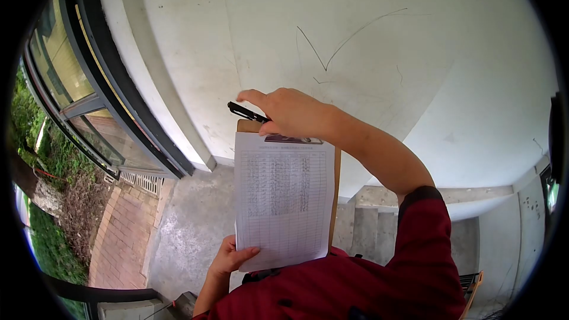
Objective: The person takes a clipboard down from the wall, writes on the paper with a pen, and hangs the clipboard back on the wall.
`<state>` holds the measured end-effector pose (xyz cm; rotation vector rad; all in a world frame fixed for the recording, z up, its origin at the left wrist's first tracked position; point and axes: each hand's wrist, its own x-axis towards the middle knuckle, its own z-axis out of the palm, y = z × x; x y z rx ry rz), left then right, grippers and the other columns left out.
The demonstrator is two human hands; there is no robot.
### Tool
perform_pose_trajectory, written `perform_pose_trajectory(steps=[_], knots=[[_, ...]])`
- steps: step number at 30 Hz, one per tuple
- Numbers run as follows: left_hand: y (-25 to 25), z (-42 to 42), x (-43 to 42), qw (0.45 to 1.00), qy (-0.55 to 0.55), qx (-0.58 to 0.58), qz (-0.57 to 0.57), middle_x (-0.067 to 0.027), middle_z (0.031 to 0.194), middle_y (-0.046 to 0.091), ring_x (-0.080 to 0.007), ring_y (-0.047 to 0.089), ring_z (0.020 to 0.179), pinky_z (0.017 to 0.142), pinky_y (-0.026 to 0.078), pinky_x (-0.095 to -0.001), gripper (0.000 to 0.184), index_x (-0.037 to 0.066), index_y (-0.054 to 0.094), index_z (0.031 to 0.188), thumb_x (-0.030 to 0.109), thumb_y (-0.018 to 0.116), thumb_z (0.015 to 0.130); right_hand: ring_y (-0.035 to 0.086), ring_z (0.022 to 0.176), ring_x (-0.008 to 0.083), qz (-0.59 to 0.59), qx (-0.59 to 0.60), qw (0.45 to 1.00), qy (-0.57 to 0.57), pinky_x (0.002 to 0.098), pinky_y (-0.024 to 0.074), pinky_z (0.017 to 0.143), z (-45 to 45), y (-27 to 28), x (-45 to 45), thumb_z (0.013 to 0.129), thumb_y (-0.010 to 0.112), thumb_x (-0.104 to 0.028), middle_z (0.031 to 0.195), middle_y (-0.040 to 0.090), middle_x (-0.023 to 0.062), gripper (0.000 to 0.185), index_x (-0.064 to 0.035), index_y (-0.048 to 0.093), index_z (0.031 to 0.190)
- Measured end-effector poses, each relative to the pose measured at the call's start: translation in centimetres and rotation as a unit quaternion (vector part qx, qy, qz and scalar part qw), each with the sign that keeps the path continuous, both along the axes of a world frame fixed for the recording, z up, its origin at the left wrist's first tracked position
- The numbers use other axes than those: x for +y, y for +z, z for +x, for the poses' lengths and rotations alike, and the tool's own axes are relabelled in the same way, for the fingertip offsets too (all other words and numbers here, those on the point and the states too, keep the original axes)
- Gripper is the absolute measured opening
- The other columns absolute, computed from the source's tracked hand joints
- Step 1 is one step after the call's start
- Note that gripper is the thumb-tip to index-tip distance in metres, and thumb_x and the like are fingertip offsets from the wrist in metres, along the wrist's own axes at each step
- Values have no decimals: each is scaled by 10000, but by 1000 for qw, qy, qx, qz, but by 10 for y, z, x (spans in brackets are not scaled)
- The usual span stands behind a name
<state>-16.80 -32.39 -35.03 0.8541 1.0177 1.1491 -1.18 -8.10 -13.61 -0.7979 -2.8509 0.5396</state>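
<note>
A clipboard point(336, 186) with a brown board is held upright in front of my body. A printed form point(284, 225) lies on it, its upper rows filled with small writing and its lower rows blank. My left hand point(230, 255) grips the lower left edge, thumb on the paper and fingers behind. At the top edge is my right hand point(290, 111), with a black pen point(246, 111) between thumb and palm and the index finger stretched out to the left. The clipboard's clip is partly hidden under that hand.
A pale wall point(367, 53) with thin dark scribbled lines stands ahead. To the left, a dark-framed glass door point(77, 77) opens onto brick paving point(121, 219) and plants. Grey concrete steps point(373, 231) lie to the right, behind my right arm.
</note>
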Motion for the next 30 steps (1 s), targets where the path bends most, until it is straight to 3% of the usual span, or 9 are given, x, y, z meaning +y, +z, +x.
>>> perform_pose_trajectory(steps=[4,7,10,13,19,22,30], knots=[[-1,-1,0,1000,-5,19,-1,-73,973,645,-145,586,897,802,460,-284,246,-27,624,1023,35,644,786,605,693,226,-4,-25,999,23,341,472,614,-1,-5,0,788,653,-158,771,632,122,625,-233,378,1345],[1,-1,0,1000,-5,17,-17,-72,971,645,-145,587,890,793,465,-285,250,-26,622,1025,44,644,786,603,696,232,34,-50,997,54,345,478,640,-3,-11,5,805,634,-160,743,626,100,608,-270,377,1345],[-2,-1,1,1000,-5,15,-11,-73,969,646,-145,590,884,784,468,-285,250,-26,621,1028,34,639,787,605,748,249,36,-22,997,70,363,480,677,-4,-8,4,795,627,-149,820,624,115,548,-230,422,1297],[-4,-1,2,1000,-9,3,0,-74,976,647,-146,589,895,797,463,-283,252,-24,621,1034,27,637,788,599,811,255,124,76,986,82,365,477,706,-8,-19,8,782,647,-173,890,601,105,446,-177,512,1207],[-9,-2,5,1000,-14,13,0,-75,994,648,-148,586,919,824,451,-282,249,-20,625,1038,24,636,794,571,779,229,106,143,976,124,345,458,663,-29,-27,29,776,640,-142,861,572,70,227,-49,581,975],[-4,1,6,1000,-13,-11,-3,-74,988,648,-150,588,914,821,454,-283,240,-20,631,1025,25,639,790,551,740,207,29,68,992,99,329,443,647,-34,-20,34,750,630,-115,818,557,67,219,-42,577,949],[-13,0,3,1000,-1,-10,-17,-73,965,649,-155,597,885,795,468,-292,245,-19,634,1010,37,655,773,542,760,204,-6,88,984,152,326,440,671,-35,-15,25,741,634,-119,799,537,53,218,-64,593,948]])
